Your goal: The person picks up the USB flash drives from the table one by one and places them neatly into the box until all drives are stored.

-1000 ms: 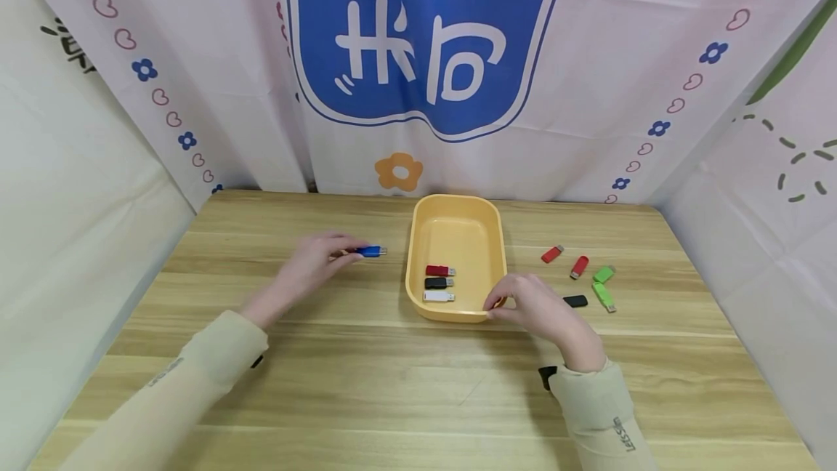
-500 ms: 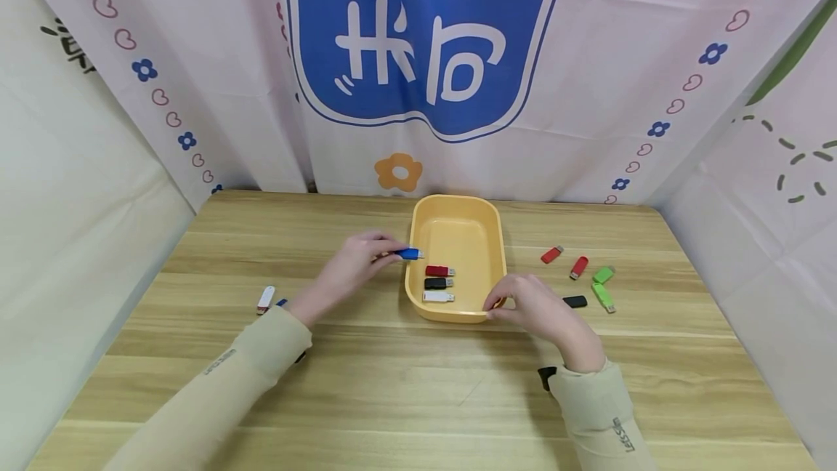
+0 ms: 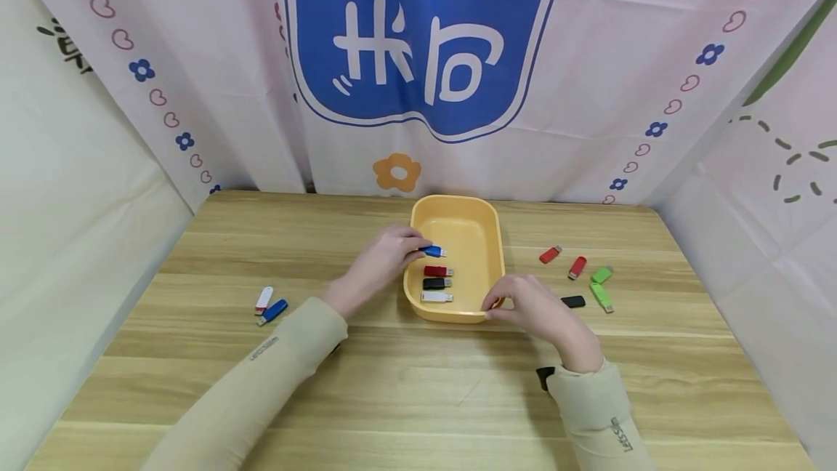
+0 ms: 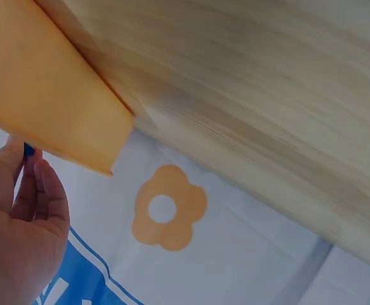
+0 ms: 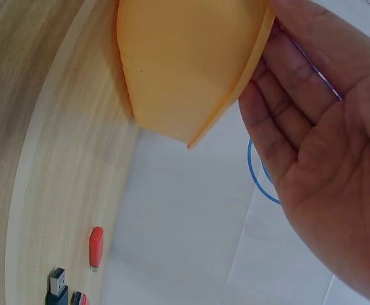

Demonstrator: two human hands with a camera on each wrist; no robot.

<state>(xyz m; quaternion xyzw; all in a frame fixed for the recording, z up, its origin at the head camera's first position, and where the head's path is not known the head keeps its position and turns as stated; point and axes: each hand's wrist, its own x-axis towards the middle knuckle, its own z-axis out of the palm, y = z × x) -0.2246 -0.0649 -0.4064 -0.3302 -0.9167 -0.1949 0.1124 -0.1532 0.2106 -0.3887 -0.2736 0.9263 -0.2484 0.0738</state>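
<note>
My left hand (image 3: pixel 391 251) pinches a blue USB stick (image 3: pixel 432 251) over the left part of a yellow plastic tray (image 3: pixel 487 235), metal plug pointing right. In the left wrist view only a bit of the blue stick (image 4: pixel 29 150) shows between thumb and fingers, by the tray's rim. Below it inside the tray lie a dark red USB stick (image 3: pixel 435 271), a black one (image 3: pixel 434 283) and a white one (image 3: pixel 437 297), lined up in a column with plugs to the right. My right hand (image 3: pixel 532 311) grips the tray's near right corner, thumb and fingers on its rim.
On the table left of the tray lie a white-and-red USB stick (image 3: pixel 264 299) and another blue stick (image 3: pixel 272 312). To the right are two red sticks (image 3: pixel 577 267), two green ones (image 3: pixel 601 296) and a black one (image 3: pixel 573 302). A printed cloth (image 3: pixel 353 158) hangs behind the table.
My left hand has carried the blue stick rightward from the table, across the tray's left rim. The sticks at left have come into sight from behind the arm. My right hand stays put.
</note>
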